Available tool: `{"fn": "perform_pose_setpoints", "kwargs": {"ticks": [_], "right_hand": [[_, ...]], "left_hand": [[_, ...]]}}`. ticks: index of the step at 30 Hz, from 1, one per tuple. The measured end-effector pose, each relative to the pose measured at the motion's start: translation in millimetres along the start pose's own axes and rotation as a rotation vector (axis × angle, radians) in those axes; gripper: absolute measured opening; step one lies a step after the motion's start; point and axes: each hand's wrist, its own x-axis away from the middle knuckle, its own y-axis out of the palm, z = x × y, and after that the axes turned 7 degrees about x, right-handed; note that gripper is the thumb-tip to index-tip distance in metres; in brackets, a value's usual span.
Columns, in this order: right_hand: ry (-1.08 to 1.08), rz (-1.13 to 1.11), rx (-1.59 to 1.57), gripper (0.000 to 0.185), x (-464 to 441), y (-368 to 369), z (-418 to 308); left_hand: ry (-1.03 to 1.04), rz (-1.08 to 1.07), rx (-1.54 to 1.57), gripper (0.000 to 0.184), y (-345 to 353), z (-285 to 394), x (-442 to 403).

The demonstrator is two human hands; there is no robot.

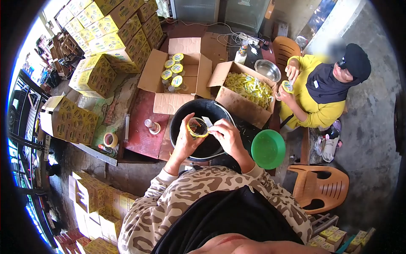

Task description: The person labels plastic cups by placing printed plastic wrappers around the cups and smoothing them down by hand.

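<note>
My left hand (187,139) is wrapped around a clear plastic cup with a yellow rim (199,135), its open top tilted up towards me. At the cup's right edge, my right hand (226,134) pinches a small whitish flat piece (207,121); I cannot tell whether it is a blade or a strip of lid. Both hands are above a black bucket (174,122) with a pale handle. Behind the bucket stands an open cardboard box (168,103) of cups with yellow printed lids (177,81).
A box of yellow lid strips (249,86), a steel bowl (267,67) and a green basin (268,149) lie to the right. A co-worker (321,89) there holds a lidded cup (288,87). Stacked printed cartons (108,31), a tape roll (110,139) and a clear cup (152,126) are left.
</note>
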Motion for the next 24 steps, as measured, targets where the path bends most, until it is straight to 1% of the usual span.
{"fn": "perform_pose_setpoints", "kwargs": {"ticks": [1,3,5,7,9,10,11,12,14,15,16,17,19,21,22,23,24], "right_hand": [[-0.033,0.013,0.061,0.012,0.0,-1.6,0.3],[-0.006,0.018,0.048,0.011,2.3,-5.1,0.8],[0.015,0.027,0.037,0.01,4.4,-7.6,3.6],[0.062,0.085,0.053,0.01,4.8,-9.2,10.6],[0.051,0.171,-0.015,0.013,1.7,-12.1,22.3],[0.062,0.195,-0.03,0.014,0.5,-16.5,27.9],[0.073,0.218,-0.045,0.014,-1.1,-21.5,32.6],[0.126,0.217,-0.079,0.014,-1.6,-26.1,39.6],[0.122,0.298,-0.117,0.014,-6.1,-29.3,62.1],[0.114,0.335,-0.121,0.014,-9.7,-31.6,74.9],[0.154,0.338,-0.14,0.012,-14.1,-31.6,92.2],[0.118,0.364,-0.032,0.011,-17.7,-35.0,109.1],[0.216,0.372,0.02,0.008,-26.3,-35.8,142.1],[0.281,0.439,0.124,0.008,-30.4,-25.4,191.4],[0.293,0.45,0.221,0.008,-32.4,-21.4,213.0],[0.274,0.478,0.431,0.012,-28.8,-12.6,242.3],[0.43,0.371,0.392,0.019,-17.6,0.5,282.2]], "left_hand": [[0.015,-0.017,-0.041,0.088,0.5,3.6,-0.3],[0.03,-0.029,-0.056,0.085,2.2,5.4,-1.0],[0.027,-0.07,0.001,0.086,6.8,-0.9,-1.7],[0.032,-0.092,0.039,0.085,9.3,7.4,-3.8],[-0.062,-0.096,0.2,0.083,14.9,1.6,-3.1],[-0.065,-0.093,0.254,0.082,16.5,0.2,-3.3],[-0.058,-0.037,0.338,0.081,20.7,-2.4,-3.2],[-0.075,-0.034,0.352,0.081,20.7,-2.9,-3.4],[-0.092,-0.018,0.359,0.081,17.6,-2.6,-2.9],[-0.099,-0.001,0.382,0.082,17.1,-1.1,-1.7],[-0.099,0.0,0.366,0.082,16.3,0.2,-0.5],[-0.099,0.002,0.349,0.083,15.3,1.4,0.7],[-0.1,0.002,0.336,0.082,13.2,4.4,3.1],[-0.102,0.004,0.323,0.081,10.7,5.1,5.3],[-0.139,-0.001,0.353,0.082,9.2,4.7,6.9],[-0.178,-0.008,0.384,0.082,8.3,4.4,9.0],[-0.205,-0.017,0.408,0.078,7.7,4.5,11.4]]}}
